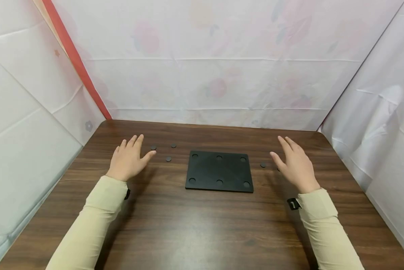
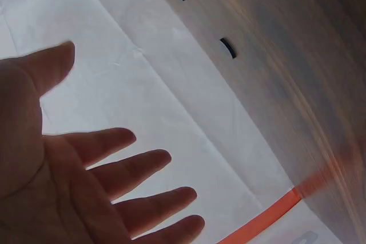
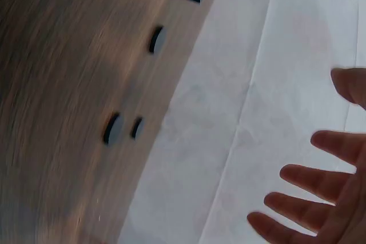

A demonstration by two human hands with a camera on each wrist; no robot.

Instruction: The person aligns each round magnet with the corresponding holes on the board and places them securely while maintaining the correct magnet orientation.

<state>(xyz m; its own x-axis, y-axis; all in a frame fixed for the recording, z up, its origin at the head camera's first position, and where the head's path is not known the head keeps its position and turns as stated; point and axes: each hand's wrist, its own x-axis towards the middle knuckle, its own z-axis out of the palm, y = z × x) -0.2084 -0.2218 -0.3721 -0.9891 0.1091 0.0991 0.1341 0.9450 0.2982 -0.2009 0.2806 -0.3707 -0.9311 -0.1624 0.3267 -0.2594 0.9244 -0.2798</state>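
A flat black rectangular board (image 1: 219, 170) lies on the table, with several shallow round recesses along its two long edges. Left of it are three small dark discs, one of them (image 1: 168, 159) nearest the board. My left hand (image 1: 127, 160) hovers beside these discs, fingers spread and holding nothing. To the board's right sits another dark disc (image 1: 263, 165); one more is partly hidden by my right thumb. In the right wrist view three discs show, the middle one (image 3: 137, 127) smallest. My right hand (image 1: 294, 167) is raised above the table, fingers extended, nothing in it.
The brown wood-grain table (image 1: 188, 228) has rounded far corners. White patterned cloth (image 1: 219, 75) hangs behind it and along both sides. A red strip (image 1: 77, 60) runs down the back left corner. Dark wrist devices (image 1: 293, 204) show by both cuffs.
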